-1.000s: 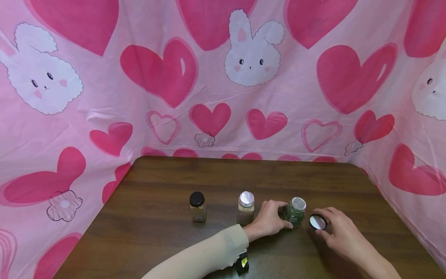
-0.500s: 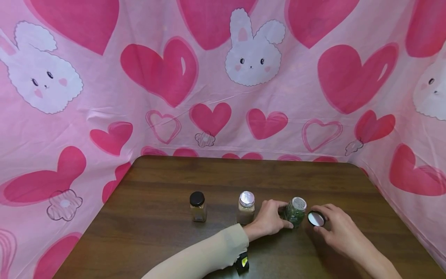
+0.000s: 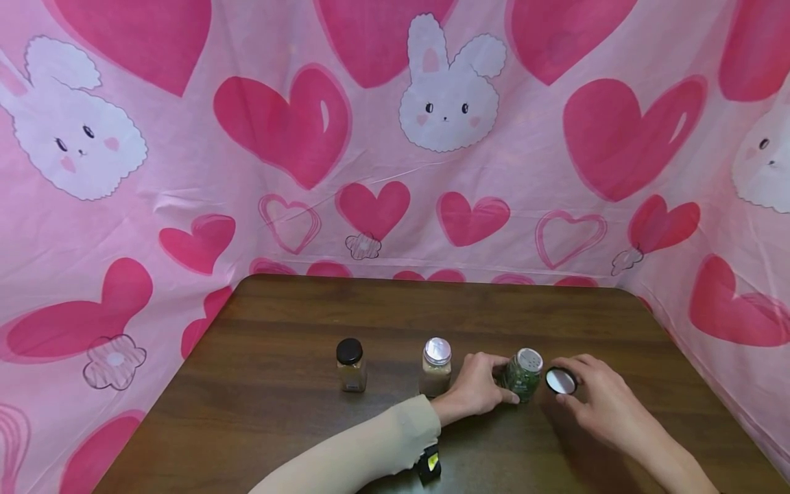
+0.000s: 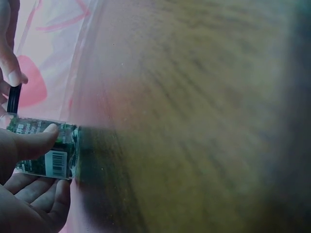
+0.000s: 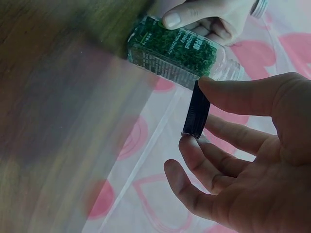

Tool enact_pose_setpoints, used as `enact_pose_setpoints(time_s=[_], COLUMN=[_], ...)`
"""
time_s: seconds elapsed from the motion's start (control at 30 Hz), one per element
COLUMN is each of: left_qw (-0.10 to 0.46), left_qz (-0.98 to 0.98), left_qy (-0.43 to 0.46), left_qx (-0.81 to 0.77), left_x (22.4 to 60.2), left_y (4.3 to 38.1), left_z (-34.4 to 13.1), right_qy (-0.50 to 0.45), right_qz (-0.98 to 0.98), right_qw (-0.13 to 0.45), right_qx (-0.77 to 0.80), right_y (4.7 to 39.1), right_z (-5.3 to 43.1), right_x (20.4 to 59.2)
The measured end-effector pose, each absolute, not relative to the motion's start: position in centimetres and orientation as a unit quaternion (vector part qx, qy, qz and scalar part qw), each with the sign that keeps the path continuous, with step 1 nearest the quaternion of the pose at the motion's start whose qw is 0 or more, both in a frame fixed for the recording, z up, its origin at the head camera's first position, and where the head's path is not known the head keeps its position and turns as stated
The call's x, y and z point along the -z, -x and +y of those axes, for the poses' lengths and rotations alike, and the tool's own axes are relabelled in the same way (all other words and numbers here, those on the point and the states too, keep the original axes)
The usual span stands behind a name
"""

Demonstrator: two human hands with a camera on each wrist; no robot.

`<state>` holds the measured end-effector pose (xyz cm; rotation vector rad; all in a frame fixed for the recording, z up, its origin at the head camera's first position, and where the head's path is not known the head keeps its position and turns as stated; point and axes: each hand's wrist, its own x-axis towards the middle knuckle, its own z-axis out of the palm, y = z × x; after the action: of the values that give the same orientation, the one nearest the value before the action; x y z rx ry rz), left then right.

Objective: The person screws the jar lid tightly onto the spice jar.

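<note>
My left hand (image 3: 478, 386) grips a clear jar of green dried herbs (image 3: 522, 377), thumb on one side and fingers on the other. The jar's sprinkler top with small holes is uncovered, and a barcode label (image 4: 56, 164) shows in the left wrist view. Just right of the jar, my right hand (image 3: 607, 401) pinches a round black lid (image 3: 561, 381) between thumb and fingers, its pale inner face showing. In the right wrist view the black lid (image 5: 196, 110) is seen edge-on, near the neck of the herb jar (image 5: 175, 51).
Left of the herb jar stands a spice jar with a silvery top (image 3: 437, 363), partly behind my left hand. Further left is a spice jar with a black lid (image 3: 350, 366). The wooden table (image 3: 296, 309) meets a pink heart-and-rabbit cloth (image 3: 370, 158) at the back and sides.
My right hand has raised the black lid slightly in the head view, tilting its inner face a little. The left hand and the herb jar have stayed in place.
</note>
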<state>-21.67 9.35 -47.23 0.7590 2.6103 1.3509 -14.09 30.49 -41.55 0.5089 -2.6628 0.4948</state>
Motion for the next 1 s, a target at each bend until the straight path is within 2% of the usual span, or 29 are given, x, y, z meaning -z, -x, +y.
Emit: enact_pose_setpoints(time_s=[0.77, 1.0], left_qw=[0.041, 0.053], left_qz=[0.858, 0.854], left_qy=[-0.256, -0.251], left_qx=[-0.444, -0.453], left_x=[47.3, 47.2], left_y=[21.6, 21.6], left_z=[9.3, 9.4], right_qy=[-0.182, -0.174], right_qz=[-0.947, -0.95], right_qw=[0.195, 0.178], right_qx=[-0.179, -0.19], right_y=[14.3, 14.3], right_z=[30.3, 30.1], right_x=[40.5, 40.3])
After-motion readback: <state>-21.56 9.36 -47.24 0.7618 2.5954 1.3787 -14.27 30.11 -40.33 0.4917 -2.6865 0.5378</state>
